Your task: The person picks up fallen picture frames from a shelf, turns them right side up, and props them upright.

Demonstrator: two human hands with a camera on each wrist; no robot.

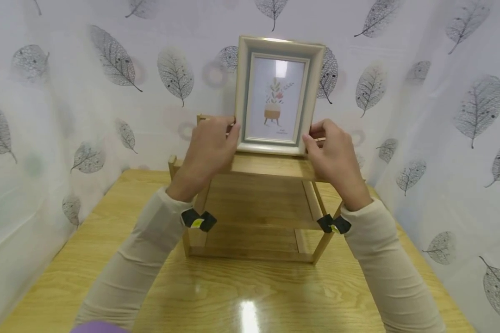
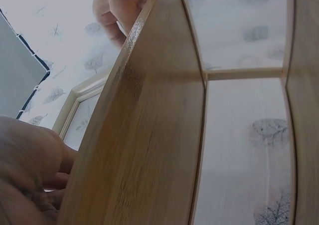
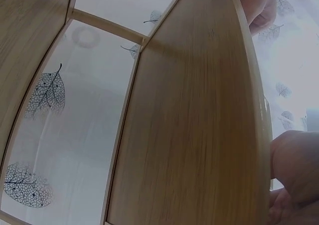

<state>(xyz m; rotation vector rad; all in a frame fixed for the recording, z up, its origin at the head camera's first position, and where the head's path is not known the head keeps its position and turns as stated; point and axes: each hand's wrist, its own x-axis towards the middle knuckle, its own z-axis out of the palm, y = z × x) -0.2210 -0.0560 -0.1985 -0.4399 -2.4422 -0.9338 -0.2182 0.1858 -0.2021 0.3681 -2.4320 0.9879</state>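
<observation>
A cream picture frame [image 1: 271,148] with a plant print stands upright, its bottom edge at the top board of a small wooden shelf [image 1: 271,166]. At the frame's lower left side, my left hand [image 1: 210,143] pinches it with thumb and fingers. My right hand [image 1: 331,145] grips the lower right side, thumb toward the front and fingers partly hidden behind. From below, the left wrist view shows part of the picture frame [image 2: 82,108] beyond the shelf board [image 2: 139,120]. In the right wrist view the board [image 3: 194,115] hides most of it.
The shelf stands on a wood-grain table [image 1: 250,286] and has lower boards [image 1: 254,199] beneath its top. Behind and on both sides hangs a white curtain [image 1: 150,106] with a leaf pattern. A purple edge [image 1: 97,327] shows at the bottom left.
</observation>
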